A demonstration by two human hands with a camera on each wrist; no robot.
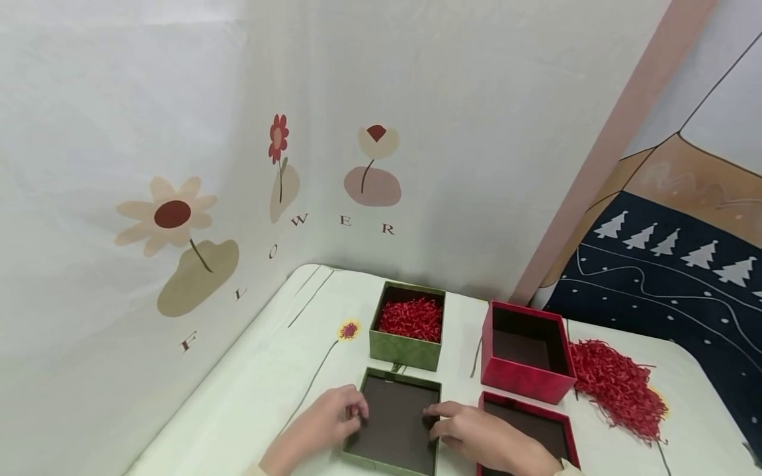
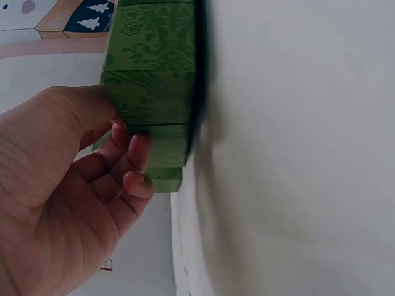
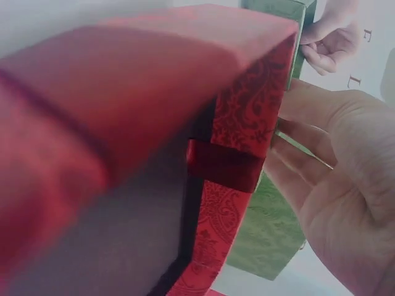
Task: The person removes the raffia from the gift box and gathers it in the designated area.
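Flower-printed and white, the worktop [image 1: 348, 294] is bearing a green lid [image 1: 395, 416], lying between the left hand [image 1: 329, 415] at its left edge and the right hand [image 1: 473, 430] at its right, both half curled, whether gripping I cannot tell.

Room left of green box [image 1: 405, 350]; beside green tray [image 1: 393, 420] — right hand [image 1: 473, 430]

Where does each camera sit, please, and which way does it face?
Head: worn on the head, facing forward and down at a shallow, square, dark-lined green tray; the left hand and right hand show.
Left wrist: on that wrist, facing patterned green walls, picture turned sideways; only the left hand shows.
Right wrist: on that wrist, facing an open, dark-lined, patterned red container; the right hand shows near, the left hand beyond.
Shared: head and right wrist show both hands.
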